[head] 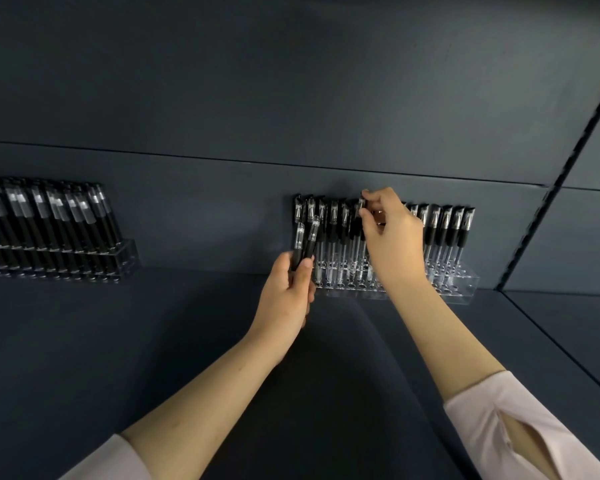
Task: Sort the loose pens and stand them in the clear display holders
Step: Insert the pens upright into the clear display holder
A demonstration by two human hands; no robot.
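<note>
Pens (445, 225) nearly fill the clear holder (466, 287); right grip (392, 239) pinches one pen (362, 202), left grip (284, 294) clutches two loose pens (305, 240).

Left holder (127, 256) partly beyond the frame edge

Clear glossy plastic holder (465, 289), matt dark shelf (153, 341).

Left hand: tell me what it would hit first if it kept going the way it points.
Holding loose pens, the left hand points up toward the clear holder. Their caps would probably meet the standing pens near its left end first, though depth is unclear.
</note>
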